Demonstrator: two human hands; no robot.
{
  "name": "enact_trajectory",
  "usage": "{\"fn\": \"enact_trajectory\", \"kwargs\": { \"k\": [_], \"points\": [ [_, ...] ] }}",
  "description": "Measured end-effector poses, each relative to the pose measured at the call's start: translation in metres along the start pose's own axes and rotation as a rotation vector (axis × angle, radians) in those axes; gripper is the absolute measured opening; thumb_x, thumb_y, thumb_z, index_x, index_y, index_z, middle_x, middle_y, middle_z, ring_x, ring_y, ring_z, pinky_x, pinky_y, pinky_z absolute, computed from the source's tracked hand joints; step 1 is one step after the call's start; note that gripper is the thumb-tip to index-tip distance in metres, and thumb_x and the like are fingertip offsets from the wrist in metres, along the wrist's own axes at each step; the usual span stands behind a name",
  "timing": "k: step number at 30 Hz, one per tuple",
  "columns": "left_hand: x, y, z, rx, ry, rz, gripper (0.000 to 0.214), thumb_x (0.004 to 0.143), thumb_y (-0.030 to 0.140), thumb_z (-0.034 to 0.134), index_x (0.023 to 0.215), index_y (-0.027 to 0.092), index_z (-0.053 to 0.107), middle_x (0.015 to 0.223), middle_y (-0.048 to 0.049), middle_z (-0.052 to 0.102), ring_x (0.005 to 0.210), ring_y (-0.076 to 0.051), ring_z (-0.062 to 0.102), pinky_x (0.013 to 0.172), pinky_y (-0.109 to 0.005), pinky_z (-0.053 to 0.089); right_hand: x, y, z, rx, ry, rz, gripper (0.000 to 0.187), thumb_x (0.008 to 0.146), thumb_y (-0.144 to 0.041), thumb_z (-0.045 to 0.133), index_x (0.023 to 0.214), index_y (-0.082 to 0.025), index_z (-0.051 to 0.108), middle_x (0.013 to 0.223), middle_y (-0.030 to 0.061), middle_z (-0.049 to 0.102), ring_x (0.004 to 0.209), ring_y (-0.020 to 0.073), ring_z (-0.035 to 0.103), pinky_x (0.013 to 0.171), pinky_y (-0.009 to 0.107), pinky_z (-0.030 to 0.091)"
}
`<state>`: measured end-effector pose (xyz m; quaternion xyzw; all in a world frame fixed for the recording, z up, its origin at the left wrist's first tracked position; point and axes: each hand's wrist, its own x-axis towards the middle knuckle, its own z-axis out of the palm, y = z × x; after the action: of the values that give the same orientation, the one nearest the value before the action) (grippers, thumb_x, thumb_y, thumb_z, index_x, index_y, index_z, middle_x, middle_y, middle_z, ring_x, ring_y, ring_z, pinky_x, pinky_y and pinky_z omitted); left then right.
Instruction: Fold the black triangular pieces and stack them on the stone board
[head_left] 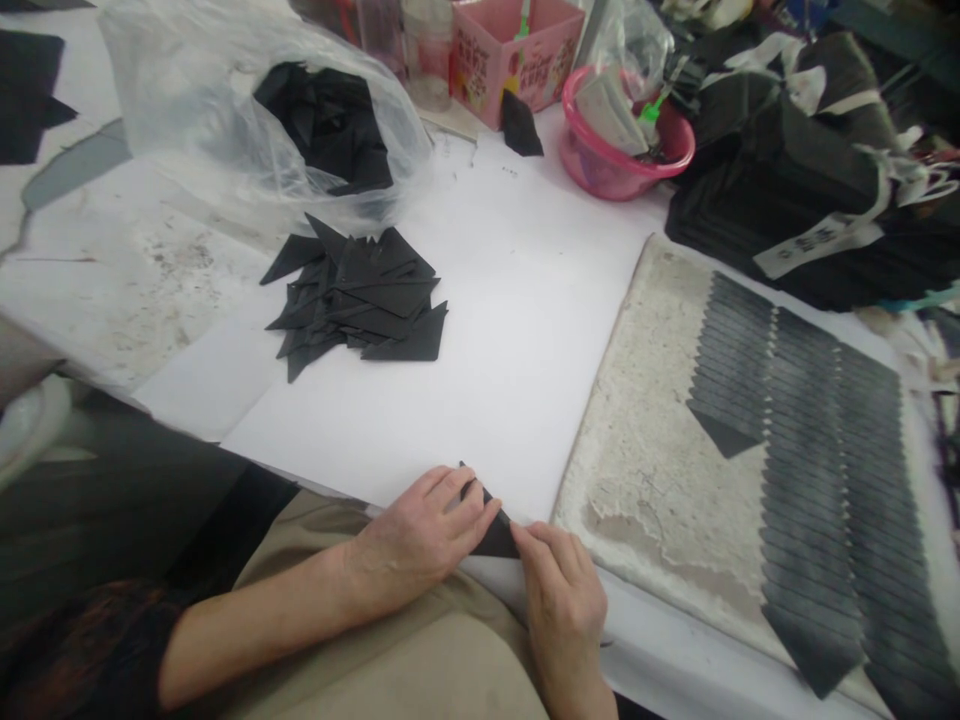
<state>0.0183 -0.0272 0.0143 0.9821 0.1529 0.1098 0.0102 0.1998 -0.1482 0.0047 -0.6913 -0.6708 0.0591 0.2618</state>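
Observation:
At the table's front edge lies a black triangular piece, thin and flat like leather or fabric. My left hand rests over its left side, fingers bent and pressed together on it. With thumb and fingertips, my right hand pinches its right corner. Beyond my hands is a loose pile of black pointed pieces on white paper. To the right, a pale board carries overlapping rows of black pieces, with one pointed piece at the near end of the left row.
An open clear plastic bag with more black pieces inside lies at the back left. Behind stand a pink box and a pink basin holding small items. Tied black stacks sit at the back right. One black piece lies near the box.

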Motion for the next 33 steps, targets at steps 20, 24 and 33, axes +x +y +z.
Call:
{"fn": "enact_trajectory", "kwargs": {
  "k": [20, 24, 33],
  "points": [
    [0.005, 0.009, 0.005, -0.055, 0.069, 0.071, 0.032, 0.097, 0.012, 0.045, 0.127, 0.008, 0.056, 0.115, -0.0118, 0.062, 0.115, -0.027, 0.054, 0.095, -0.041, 0.045, -0.014, 0.001, -0.003, 0.069, 0.038, 0.074, 0.025, 0.092, -0.009, 0.055, 0.111, -0.02, 0.066, 0.097, 0.0056, 0.061, 0.089, 0.0144, 0.055, 0.079, 0.029, 0.048],
    [0.005, 0.011, 0.004, -0.049, 0.06, 0.066, 0.032, 0.097, 0.014, 0.047, 0.127, 0.009, 0.056, 0.115, -0.0119, 0.061, 0.114, -0.027, 0.055, 0.094, -0.041, 0.045, -0.017, 0.001, -0.004, 0.061, 0.029, 0.079, 0.026, 0.092, -0.01, 0.055, 0.113, -0.021, 0.066, 0.097, 0.0052, 0.06, 0.088, 0.0145, 0.054, 0.077, 0.029, 0.047],
    [0.01, 0.015, 0.005, -0.041, 0.048, 0.104, 0.027, 0.096, 0.013, 0.048, 0.12, 0.008, 0.059, 0.12, -0.0132, 0.059, 0.116, -0.026, 0.054, 0.096, -0.041, 0.045, -0.015, -0.001, -0.008, 0.056, -0.011, 0.092, 0.029, 0.095, -0.011, 0.048, 0.117, -0.022, 0.064, 0.096, 0.0059, 0.059, 0.087, 0.0157, 0.053, 0.076, 0.03, 0.047]
  ]
}}
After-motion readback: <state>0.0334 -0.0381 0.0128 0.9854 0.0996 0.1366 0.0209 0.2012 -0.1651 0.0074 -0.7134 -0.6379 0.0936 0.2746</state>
